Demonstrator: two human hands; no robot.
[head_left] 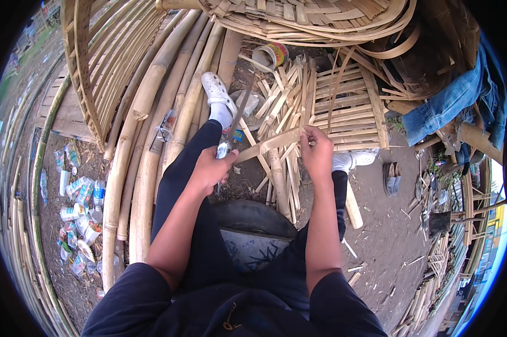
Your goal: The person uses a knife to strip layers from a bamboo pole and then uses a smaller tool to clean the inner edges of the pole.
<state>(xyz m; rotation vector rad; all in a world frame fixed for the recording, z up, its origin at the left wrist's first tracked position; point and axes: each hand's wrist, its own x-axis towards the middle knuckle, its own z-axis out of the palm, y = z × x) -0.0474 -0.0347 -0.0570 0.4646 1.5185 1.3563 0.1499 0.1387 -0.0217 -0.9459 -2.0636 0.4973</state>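
Above a seated person's lap, the left hand (211, 170) is closed around the lower end of a long, narrow, grey-brown blade (243, 104) that points up and away from the body. The right hand (316, 153) pinches one end of a flat, pale tan bamboo strip (273, 142) between thumb and fingers. The strip slants down to the left hand's thumb, its near end beside the blade; whether that thumb grips it, I cannot tell.

Just beyond the strip lies a loose heap of split, straw-coloured bamboo pieces (290, 84), with a slatted bamboo panel (375, 106) at its right. A white, holed clog (217, 90) is on the left foot, beside long, thick, yellowish bamboo poles (158, 67). Farther left, clear plastic bottles and cups (85, 194) litter brown soil. A woven bamboo piece (315, 14) fills the top; blue denim cloth (444, 112) hangs at far right.
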